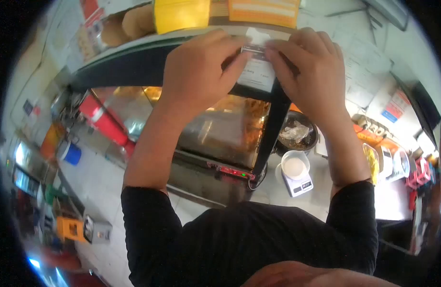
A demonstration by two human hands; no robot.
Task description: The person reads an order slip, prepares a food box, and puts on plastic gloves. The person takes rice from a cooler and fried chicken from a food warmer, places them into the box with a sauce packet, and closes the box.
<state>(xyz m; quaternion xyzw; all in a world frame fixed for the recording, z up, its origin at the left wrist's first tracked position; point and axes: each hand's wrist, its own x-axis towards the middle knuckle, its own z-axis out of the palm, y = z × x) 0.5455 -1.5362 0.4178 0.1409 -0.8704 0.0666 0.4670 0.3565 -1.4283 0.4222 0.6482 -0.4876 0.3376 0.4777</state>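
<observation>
A white printed paper slip [257, 75] with a dark band near its top lies against the black upper corner of a glass food warmer [129, 67]. My left hand [197, 67] pinches the slip's left side between thumb and fingers. On its right side, my right hand [310, 67] grips it the same way, fingers curled. Both arms reach forward over the warmer, and the fingertips partly cover the slip. A small torn white piece of paper [257, 35] sticks up just above it. Golden-brown food shows behind the warmer's glass.
Right of the warmer, a white cup [295, 165] stands on a digital scale [298, 185]. Behind it, a dark round pan [283, 143] holds a crumpled plastic bag [296, 131]. Yellow boxes [182, 14] sit on top. A red cylinder [103, 119] and blue bucket [71, 153] are at left.
</observation>
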